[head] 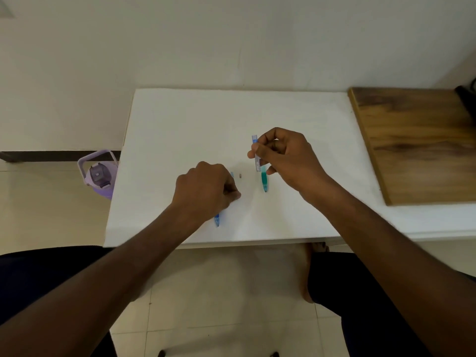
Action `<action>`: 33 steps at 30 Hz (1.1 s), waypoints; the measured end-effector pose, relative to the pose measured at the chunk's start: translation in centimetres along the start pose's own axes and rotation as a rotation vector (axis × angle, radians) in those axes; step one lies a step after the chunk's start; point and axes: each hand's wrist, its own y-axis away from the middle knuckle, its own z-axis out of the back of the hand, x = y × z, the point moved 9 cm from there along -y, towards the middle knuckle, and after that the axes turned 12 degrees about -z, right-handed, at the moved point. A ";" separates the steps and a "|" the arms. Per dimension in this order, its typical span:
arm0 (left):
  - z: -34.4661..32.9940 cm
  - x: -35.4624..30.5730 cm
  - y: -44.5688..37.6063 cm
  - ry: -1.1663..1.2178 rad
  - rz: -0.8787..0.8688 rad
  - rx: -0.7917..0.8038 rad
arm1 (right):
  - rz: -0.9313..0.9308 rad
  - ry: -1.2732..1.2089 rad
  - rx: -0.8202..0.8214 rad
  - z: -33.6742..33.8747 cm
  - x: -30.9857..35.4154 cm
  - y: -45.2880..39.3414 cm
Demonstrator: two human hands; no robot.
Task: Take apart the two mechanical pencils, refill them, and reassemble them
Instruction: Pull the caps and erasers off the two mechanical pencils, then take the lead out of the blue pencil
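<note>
The blue pencil point(217, 220) lies on the white tabletop point(180, 124), and it is the thing closest to the person. Only its blue tip shows, because the left hand point(206, 191) lies over the rest with its fingers curled down on it. It looks thin, light and stiff, made of smooth plastic, so it could roll or slip. It is best held around the middle, not by the thin tip. A bit farther than the blue pencil, and to its right, a tiny grey part point(240, 176) sits alone on the tabletop. It could get lost easily. To the right of that lies the green pencil piece point(264, 182), see-through and pointed. Just past it, the right hand point(286, 155) pinches a small clear tube with a blue cap point(256, 153), held upright. I think it holds the leads, which snap easily.
</note>
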 end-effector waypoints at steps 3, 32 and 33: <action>0.2 0.3 -0.1 -0.010 0.068 -0.004 | 0.000 -0.017 -0.003 0.2 -0.1 0.1; 3.8 -2.1 -0.2 2.482 -0.205 -0.369 | 0.543 0.394 -0.010 -6.1 7.0 7.0; 3.8 -2.2 -0.3 2.488 -0.225 -0.361 | 0.562 0.425 -0.022 -6.0 7.3 7.1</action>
